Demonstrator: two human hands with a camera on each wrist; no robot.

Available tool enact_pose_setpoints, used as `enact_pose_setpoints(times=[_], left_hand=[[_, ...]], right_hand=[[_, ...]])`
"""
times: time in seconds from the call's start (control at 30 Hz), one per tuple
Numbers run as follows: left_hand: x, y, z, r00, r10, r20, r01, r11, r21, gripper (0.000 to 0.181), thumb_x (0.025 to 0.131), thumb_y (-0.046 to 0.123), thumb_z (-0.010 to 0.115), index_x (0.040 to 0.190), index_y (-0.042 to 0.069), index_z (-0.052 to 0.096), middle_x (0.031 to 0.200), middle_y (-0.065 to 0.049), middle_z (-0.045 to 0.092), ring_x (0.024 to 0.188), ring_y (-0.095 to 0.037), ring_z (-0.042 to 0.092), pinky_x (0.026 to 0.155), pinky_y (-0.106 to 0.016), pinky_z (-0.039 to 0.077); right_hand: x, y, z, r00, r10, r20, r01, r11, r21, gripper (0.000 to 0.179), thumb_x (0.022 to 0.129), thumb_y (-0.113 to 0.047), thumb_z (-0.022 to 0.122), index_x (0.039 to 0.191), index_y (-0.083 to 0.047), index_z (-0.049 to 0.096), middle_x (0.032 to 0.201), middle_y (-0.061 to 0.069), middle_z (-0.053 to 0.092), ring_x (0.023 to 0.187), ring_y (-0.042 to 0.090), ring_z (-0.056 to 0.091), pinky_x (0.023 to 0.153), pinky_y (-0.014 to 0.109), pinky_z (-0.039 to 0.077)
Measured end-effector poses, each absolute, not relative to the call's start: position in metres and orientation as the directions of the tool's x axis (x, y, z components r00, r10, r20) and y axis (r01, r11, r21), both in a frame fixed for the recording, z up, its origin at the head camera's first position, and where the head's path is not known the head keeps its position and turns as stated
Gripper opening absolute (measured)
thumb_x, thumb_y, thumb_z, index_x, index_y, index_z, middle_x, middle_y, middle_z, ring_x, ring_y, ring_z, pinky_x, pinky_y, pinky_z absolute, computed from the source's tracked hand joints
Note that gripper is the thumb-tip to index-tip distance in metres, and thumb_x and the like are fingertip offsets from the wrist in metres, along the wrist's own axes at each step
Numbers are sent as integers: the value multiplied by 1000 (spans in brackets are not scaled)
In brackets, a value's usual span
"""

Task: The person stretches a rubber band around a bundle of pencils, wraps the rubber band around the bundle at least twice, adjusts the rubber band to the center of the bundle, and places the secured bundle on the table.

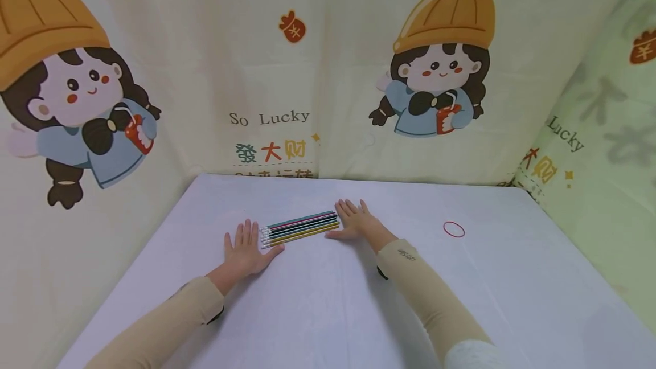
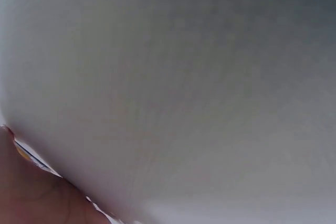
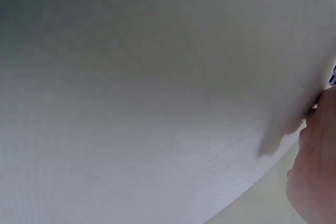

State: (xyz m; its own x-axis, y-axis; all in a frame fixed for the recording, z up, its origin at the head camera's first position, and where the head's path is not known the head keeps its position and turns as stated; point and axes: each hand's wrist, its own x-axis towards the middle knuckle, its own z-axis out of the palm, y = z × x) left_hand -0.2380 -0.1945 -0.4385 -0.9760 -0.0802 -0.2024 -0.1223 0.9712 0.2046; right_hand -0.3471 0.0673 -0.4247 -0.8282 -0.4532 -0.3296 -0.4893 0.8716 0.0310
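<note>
Several pencils (image 1: 299, 228) lie side by side in a flat row on the white table, teal, dark and yellow among them, slanting slightly up to the right. At their left ends my left hand (image 1: 246, 253) lies with fingers straight and thumb spread below the row. My right hand (image 1: 357, 224) is at the other ends, fingers straight, thumb stretched out toward the lower pencils. Both hands frame the row without gripping it. The left wrist view shows mostly tabletop with part of the hand (image 2: 42, 198) in the corner; the right wrist view has the hand (image 3: 317, 156) at its edge.
A thin red ring (image 1: 454, 229) lies on the white table (image 1: 318, 312) to the right of my right hand. Cloth backdrops (image 1: 348, 147) printed with cartoon figures rise behind and beside the table.
</note>
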Motion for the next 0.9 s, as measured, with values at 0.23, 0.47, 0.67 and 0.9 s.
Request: enact_pose_setpoints(times=[0.23, 0.47, 0.67, 0.9], left_hand=[[-236, -191, -433, -975, -82, -209, -124, 972, 198, 102, 82, 70, 36, 143, -5, 4, 150, -24, -2, 137, -38, -3, 104, -56, -9], [-238, -187, -436, -975, -88, -206, -128, 973, 190, 101, 83, 69, 34, 143, -6, 4, 150, -24, -2, 138, -37, -3, 105, -54, -7], [-238, -183, -435, -972, -102, -212, -143, 971, 190, 100, 84, 66, 38, 142, -8, 1, 149, -26, -3, 137, -38, -4, 105, -55, -6], [-241, -183, -436, -972, -110, -207, -148, 972, 180, 101, 84, 67, 36, 142, -7, 1, 149, -26, -4, 137, -38, -4, 105, -56, -5]], right_hand=[[-345, 60, -428, -838, -434, -332, -480, 874, 71, 94, 83, -73, 28, 147, -8, 1, 153, 7, -1, 140, 21, -1, 108, 49, -3], [-341, 55, -427, -829, -454, -327, -488, 872, 27, 94, 84, -71, 30, 146, -6, 3, 153, 8, 0, 140, 21, -1, 109, 47, -4], [-339, 53, -428, -836, -437, -332, -477, 877, 47, 94, 83, -72, 28, 146, -6, 3, 153, 8, 0, 140, 21, -2, 109, 46, -4], [-339, 52, -427, -839, -422, -342, -463, 886, 43, 95, 83, -73, 28, 147, -7, 2, 154, 7, -1, 140, 21, -2, 109, 47, -4]])
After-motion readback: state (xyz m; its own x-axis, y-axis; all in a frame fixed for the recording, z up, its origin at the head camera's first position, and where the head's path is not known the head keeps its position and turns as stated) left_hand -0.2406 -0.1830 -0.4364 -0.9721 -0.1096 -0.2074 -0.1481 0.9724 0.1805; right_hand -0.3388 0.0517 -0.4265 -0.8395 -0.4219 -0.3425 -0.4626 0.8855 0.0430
